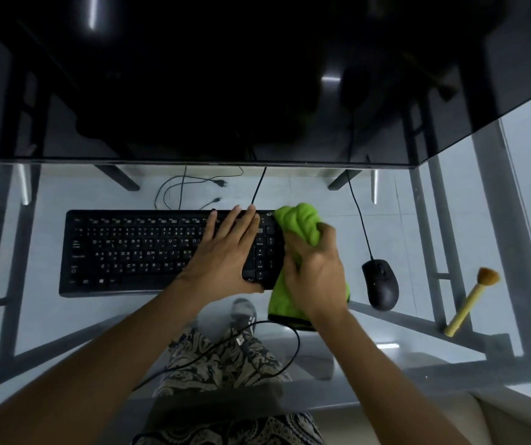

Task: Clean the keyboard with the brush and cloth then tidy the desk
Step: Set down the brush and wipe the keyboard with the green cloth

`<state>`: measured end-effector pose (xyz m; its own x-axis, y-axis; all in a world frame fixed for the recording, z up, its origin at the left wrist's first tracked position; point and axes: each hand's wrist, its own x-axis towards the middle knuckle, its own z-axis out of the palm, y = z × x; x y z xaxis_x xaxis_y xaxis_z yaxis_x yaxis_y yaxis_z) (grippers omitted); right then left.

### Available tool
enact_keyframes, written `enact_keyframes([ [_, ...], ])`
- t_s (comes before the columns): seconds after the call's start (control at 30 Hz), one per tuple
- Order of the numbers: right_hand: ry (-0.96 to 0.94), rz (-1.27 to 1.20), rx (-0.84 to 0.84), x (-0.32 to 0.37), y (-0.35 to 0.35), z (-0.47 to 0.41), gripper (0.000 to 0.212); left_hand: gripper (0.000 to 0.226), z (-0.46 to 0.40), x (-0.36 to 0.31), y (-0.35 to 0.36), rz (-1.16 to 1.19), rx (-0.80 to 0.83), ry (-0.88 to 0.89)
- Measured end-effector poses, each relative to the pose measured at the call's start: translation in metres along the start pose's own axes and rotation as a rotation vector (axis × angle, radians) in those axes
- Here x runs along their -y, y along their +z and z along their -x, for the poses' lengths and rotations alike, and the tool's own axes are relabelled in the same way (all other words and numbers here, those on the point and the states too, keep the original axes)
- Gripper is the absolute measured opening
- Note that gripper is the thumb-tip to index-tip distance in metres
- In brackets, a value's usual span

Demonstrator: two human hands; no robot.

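A black keyboard [135, 252] lies on the glass desk [65, 316]. My left hand [225, 252] rests flat on its right half, fingers stretched toward the far edge and thumb hooked at the near edge. My right hand [317, 271] is closed around a bunched green cloth [301, 224], pressed against the keyboard's right end over the number pad. The cloth's lower part hangs past the keyboard's near edge. A brush [473, 300] with a pale yellow handle and tan bristles lies far right on the desk, away from both hands.
A black wired mouse [380, 282] sits right of the cloth, its cable running to the back. A dark monitor [225, 75] fills the top. Loose cables [187, 191] lie behind the keyboard. A black cable [257, 345] crosses my patterned shorts, seen through the glass.
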<state>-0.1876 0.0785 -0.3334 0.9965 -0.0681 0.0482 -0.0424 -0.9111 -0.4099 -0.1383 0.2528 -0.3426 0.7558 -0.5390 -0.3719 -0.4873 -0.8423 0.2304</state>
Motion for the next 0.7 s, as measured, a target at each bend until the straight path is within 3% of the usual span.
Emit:
enact_keyframes([
  [0.1,-0.075,0.030,-0.024,0.003,0.015,-0.012,0.036,0.124,0.000,0.000,-0.002,0.014,-0.005,0.008],
  [0.27,0.079,0.044,-0.113,-0.019,0.019,-0.055,0.033,0.127,0.000,0.002,-0.001,-0.010,0.021,0.009],
  [0.43,-0.147,0.073,-0.076,-0.037,0.017,0.026,0.036,0.128,-0.003,0.002,0.000,-0.012,0.024,0.002],
  [0.53,-0.200,0.101,-0.030,-0.039,0.014,0.022,0.036,0.128,-0.002,0.000,0.001,-0.027,0.018,0.001],
  [0.7,-0.089,0.114,-0.079,-0.025,0.018,-0.013,0.035,0.128,-0.002,0.001,0.001,-0.033,0.003,0.002],
])
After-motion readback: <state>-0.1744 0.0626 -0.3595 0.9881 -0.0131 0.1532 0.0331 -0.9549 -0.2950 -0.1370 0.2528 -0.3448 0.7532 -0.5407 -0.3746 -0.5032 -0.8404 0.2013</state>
